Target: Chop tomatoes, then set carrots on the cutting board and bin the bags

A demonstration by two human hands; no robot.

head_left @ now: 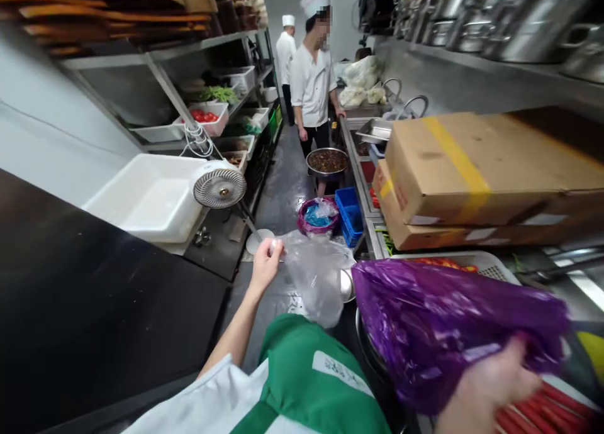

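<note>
My left hand is raised over the aisle and pinches the top of a clear plastic bag, which hangs down from it. Low at the right, my right hand grips a crumpled purple plastic bag above a dark round bowl. Red sausages or peppers lie just under that hand. A white perforated basket with red items stands behind the purple bag. My green apron and white sleeve fill the bottom of the view.
Two stacked cardboard boxes sit on the steel counter at right. A white tub and small fan are on the left counter. A purple-lined bin, blue crate and metal basin crowd the aisle. Two people in white stand beyond.
</note>
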